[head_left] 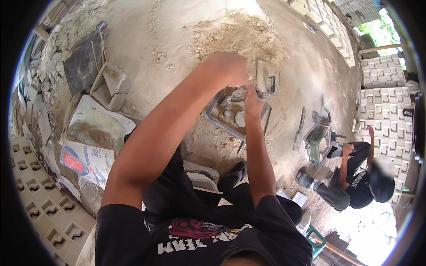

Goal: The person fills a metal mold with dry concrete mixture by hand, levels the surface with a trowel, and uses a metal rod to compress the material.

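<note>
My left hand is closed, its fingers turned inward above a square dark metal mould on the ground. Close beside it, my right hand is closed as well, and the two nearly meet over the mould's far part. A greyish piece shows by the fingers, but I cannot make out what either hand grips. Inside the mould are round and bar-like shapes, partly covered by my hands. Just beyond lies a flat float with a handle.
Loose crumbly mix is heaped at the far side. At left are a printed sack, a tilted box and rubble. A co-worker sits at right by another mould. Patterned blocks are stacked behind.
</note>
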`<state>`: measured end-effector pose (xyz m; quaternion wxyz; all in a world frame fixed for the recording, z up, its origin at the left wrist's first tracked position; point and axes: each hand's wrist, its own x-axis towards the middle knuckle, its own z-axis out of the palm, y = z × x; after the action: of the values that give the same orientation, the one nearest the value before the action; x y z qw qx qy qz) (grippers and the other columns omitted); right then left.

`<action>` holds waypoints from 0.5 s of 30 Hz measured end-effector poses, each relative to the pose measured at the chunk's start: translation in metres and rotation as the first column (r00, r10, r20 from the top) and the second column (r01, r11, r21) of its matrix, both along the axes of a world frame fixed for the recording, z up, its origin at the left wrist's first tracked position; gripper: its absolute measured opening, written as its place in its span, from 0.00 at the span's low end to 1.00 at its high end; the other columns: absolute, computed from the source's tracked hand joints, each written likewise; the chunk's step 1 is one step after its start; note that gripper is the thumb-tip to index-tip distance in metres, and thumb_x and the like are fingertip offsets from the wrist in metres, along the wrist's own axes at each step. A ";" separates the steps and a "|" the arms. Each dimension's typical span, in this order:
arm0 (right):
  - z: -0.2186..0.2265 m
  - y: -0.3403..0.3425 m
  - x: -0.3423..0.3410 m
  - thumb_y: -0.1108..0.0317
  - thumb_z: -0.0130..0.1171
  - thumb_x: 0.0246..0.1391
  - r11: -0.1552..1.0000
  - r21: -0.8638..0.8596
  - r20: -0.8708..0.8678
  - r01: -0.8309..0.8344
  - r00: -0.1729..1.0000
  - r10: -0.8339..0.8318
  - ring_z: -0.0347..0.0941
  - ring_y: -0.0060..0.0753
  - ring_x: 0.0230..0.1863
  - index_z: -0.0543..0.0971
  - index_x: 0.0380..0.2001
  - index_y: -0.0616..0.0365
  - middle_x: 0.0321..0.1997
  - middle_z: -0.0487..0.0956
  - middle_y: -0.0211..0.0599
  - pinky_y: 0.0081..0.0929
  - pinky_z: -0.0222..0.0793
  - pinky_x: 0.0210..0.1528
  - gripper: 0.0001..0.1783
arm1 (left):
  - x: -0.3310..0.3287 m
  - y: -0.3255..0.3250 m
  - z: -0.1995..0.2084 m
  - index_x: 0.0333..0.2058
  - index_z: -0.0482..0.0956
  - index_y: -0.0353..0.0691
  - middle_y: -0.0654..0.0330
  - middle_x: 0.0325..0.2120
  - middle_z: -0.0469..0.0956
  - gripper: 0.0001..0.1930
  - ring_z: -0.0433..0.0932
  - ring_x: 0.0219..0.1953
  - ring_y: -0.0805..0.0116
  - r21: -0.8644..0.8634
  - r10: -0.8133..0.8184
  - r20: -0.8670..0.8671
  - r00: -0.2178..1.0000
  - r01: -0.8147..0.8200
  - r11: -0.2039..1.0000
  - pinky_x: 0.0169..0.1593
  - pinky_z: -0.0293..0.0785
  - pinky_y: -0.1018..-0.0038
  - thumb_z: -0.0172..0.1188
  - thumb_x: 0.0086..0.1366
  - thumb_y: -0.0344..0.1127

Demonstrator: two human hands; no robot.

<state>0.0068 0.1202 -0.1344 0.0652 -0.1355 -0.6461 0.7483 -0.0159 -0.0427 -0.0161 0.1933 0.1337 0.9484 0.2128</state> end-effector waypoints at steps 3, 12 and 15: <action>0.013 0.001 0.000 0.72 0.56 0.52 0.993 -0.063 0.055 0.100 0.994 -0.097 0.55 0.18 0.17 0.68 0.15 0.52 0.13 0.61 0.22 0.21 0.52 0.23 0.14 | 0.000 0.001 0.002 0.42 0.76 0.34 0.49 0.34 0.80 0.23 0.80 0.40 0.52 -0.014 0.003 -0.002 1.000 -0.003 1.000 0.45 0.75 0.58 0.52 0.64 0.52; 0.015 0.003 0.015 0.73 0.54 0.54 0.992 -0.126 -0.095 -0.022 0.995 0.010 0.56 0.15 0.18 0.65 0.12 0.52 0.13 0.61 0.21 0.18 0.49 0.23 0.18 | 0.007 -0.002 0.003 0.44 0.76 0.33 0.49 0.35 0.80 0.26 0.80 0.40 0.52 -0.007 0.007 -0.002 1.000 -0.007 1.000 0.45 0.75 0.57 0.50 0.65 0.54; -0.060 0.013 0.002 0.71 0.54 0.54 0.984 -0.175 -0.037 0.022 0.999 -0.029 0.54 0.16 0.18 0.65 0.13 0.52 0.14 0.60 0.20 0.20 0.48 0.22 0.17 | 0.002 0.006 0.005 0.44 0.76 0.33 0.48 0.35 0.80 0.25 0.80 0.40 0.51 -0.011 -0.025 0.016 1.000 0.025 1.000 0.45 0.75 0.57 0.51 0.65 0.53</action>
<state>0.0093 0.1334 -0.1944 0.0756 -0.1343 -0.5748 0.8037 -0.0139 -0.0370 -0.0115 0.2042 0.1427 0.9463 0.2061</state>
